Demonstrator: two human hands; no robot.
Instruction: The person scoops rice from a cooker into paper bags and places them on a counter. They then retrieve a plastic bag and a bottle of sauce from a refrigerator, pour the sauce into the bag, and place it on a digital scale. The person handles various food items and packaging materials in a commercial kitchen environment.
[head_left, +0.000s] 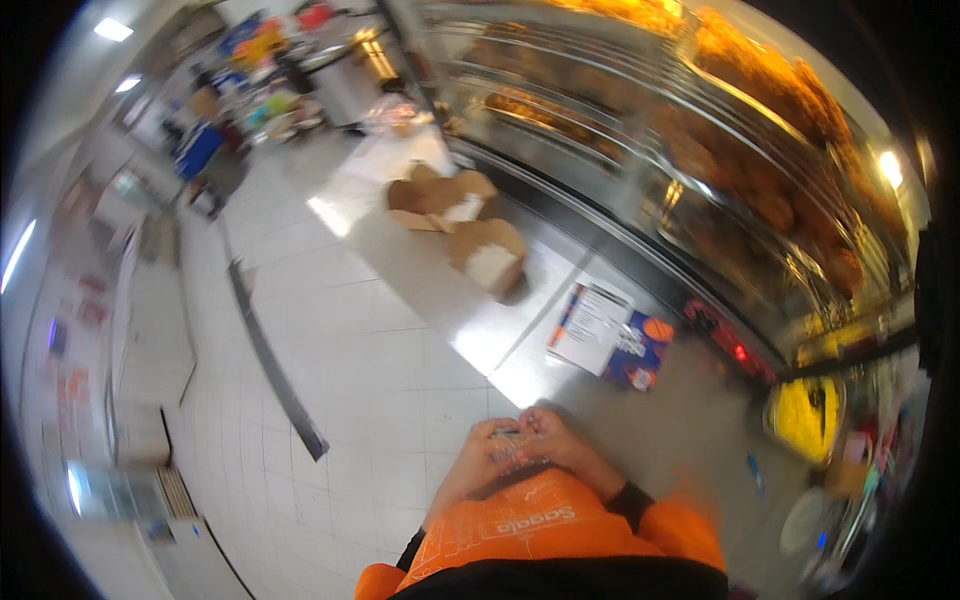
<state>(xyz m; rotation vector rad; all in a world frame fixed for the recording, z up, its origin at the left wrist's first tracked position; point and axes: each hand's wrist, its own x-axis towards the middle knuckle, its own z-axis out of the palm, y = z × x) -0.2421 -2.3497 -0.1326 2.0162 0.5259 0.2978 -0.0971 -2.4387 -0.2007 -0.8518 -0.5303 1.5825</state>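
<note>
Close in front of my orange apron (525, 517), both hands hold a small printed item (511, 444), too blurred to name exactly. My left hand (474, 463) grips its left side. The fingers of my right hand (564, 444) curl over its right side and top. Just beyond my hands, a steel counter (525, 382) bears a blue and orange leaflet (646, 341), with a white sheet of writing (594, 326) overlapping it. Farther along the counter stand a brown cardboard box (487, 251) and another open cardboard box (412, 202), both with white patches.
A lit glass food display (570, 112) with fried food (765, 75) runs along the right. At lower right are a yellow-filled tub (806, 416) and a blue pen-like item (754, 472). A person in blue (201, 150) is at far left, beyond the tiled floor (367, 360).
</note>
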